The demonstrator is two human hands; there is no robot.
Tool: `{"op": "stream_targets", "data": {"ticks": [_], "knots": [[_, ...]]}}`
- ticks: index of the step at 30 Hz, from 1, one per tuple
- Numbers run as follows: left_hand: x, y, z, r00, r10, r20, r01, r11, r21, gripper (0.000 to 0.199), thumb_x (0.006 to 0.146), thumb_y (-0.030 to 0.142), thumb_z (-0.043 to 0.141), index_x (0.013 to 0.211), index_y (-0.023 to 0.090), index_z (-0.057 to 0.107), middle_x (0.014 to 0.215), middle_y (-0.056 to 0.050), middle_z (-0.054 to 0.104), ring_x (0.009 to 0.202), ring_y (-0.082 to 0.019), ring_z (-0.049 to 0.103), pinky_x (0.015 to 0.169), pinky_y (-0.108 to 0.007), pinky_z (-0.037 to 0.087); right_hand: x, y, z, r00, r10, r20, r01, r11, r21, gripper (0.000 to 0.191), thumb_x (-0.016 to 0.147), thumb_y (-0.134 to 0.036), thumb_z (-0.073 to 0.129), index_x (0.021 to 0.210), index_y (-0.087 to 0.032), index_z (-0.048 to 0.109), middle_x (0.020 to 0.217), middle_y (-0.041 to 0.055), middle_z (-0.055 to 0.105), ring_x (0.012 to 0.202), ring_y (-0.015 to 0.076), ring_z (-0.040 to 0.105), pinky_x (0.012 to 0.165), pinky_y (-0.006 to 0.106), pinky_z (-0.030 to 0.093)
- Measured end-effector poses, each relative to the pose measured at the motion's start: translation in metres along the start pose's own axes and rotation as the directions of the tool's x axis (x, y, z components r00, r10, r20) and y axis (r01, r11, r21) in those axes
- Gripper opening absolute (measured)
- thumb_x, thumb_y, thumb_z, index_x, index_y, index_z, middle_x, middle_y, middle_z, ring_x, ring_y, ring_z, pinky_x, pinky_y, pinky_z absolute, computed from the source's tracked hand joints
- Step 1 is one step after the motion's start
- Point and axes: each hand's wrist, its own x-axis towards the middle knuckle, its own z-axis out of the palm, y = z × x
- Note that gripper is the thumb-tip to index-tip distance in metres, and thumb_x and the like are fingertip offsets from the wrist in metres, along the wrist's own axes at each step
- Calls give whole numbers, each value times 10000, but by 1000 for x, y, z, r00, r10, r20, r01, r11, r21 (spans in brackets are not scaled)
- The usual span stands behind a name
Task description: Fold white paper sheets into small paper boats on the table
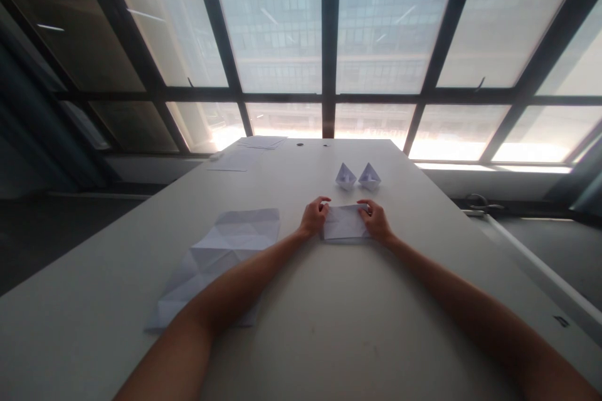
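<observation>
A folded white paper (346, 223) lies on the white table (329, 301), between my two hands. My left hand (315, 216) grips its left edge, thumb and fingers curled at the upper left corner. On the other side, my right hand (375, 219) pinches the upper right part of the paper. Just beyond stand two folded paper boats, a left one (346, 177) and a right one (369, 177), side by side and apart. A large creased sheet (211, 263) lies to the left, partly hidden under my left forearm.
Flat white sheets (235, 159) lie at the far left of the table, with a small dark round thing (300, 145) near the far edge. Large windows rise behind. A pale rail (540, 260) runs along the right side.
</observation>
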Motion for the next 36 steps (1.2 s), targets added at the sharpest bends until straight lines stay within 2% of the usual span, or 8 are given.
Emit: {"op": "stream_targets", "data": {"ticks": [3, 5, 9, 12, 17, 23, 28, 36], "knots": [[-3, 0, 0, 991, 124, 45, -131, 965, 226, 323, 884, 183, 496, 1162, 158, 659, 901, -51, 666, 791, -167, 611, 768, -289, 493, 0, 3, 0, 1000, -14, 3, 14, 996, -88, 405, 812, -328, 506, 1123, -121, 662, 843, 66, 683, 682, 185, 585, 640, 279, 466], [-8, 3, 1, 965, 221, 140, -257, 898, 357, 354, 886, 195, 530, 1224, 184, 634, 1185, -91, 635, 1071, -216, 598, 959, -352, 466, -2, 3, 0, 1000, -27, 15, 30, 983, -183, 398, 828, -295, 509, 1166, -138, 646, 874, 64, 694, 729, 189, 610, 691, 285, 472], [-19, 10, 4, 837, 298, 459, -494, 773, 399, 434, 946, 361, 530, 1361, 234, 546, 1404, -83, 540, 1286, -234, 501, 1102, -390, 375, -6, -1, 0, 998, 33, 44, -11, 907, -422, 399, 857, -260, 545, 1243, -190, 614, 910, 62, 706, 814, 208, 641, 774, 302, 473], [-24, 12, 5, 759, 272, 591, -564, 729, 388, 556, 974, 478, 470, 1467, 224, 429, 1524, -97, 432, 1402, -250, 393, 1173, -429, 268, -10, -4, -2, 997, -14, 77, 53, 842, -538, 396, 842, -208, 572, 1234, -177, 625, 1084, 104, 692, 1031, 241, 614, 914, 327, 454], [-23, 13, 4, 739, 183, 648, -548, 723, 421, 684, 996, 588, 336, 1558, 206, 252, 1613, -105, 268, 1488, -264, 238, 1202, -487, 153, -15, -9, 0, 976, -110, 189, 207, 748, -630, 446, 875, -172, 513, 1312, -132, 593, 1358, 158, 574, 1268, 272, 483, 1076, 393, 361], [-24, 16, 4, 730, 177, 660, -553, 720, 419, 778, 969, 675, 299, 1588, 233, 135, 1629, -96, 223, 1503, -259, 193, 1206, -480, 103, -22, -18, 12, 858, -22, 513, 338, 777, -531, 558, 980, -285, 370, 1512, -116, 374, 1549, 140, 403, 1439, 227, 336, 1191, 417, 203], [-25, 17, 3, 737, 138, 662, -529, 727, 438, 829, 955, 713, 264, 1595, 208, 110, 1635, -110, 185, 1511, -259, 165, 1207, -482, 87, -22, -23, 12, 830, 74, 553, 328, 737, -591, 633, 1010, -397, 284, 1560, -84, 249, 1613, 145, 249, 1503, 236, 185, 1209, 468, 119], [-25, 19, 2, 755, 68, 652, -485, 726, 487, 869, 937, 746, 192, 1595, 184, 114, 1638, -105, 159, 1519, -259, 123, 1207, -519, 32, -23, -27, 9, 832, 140, 537, 299, 702, -646, 650, 1010, -446, 245, 1564, -106, 245, 1626, 128, 217, 1510, 230, 153, 1206, 499, 97]]}}
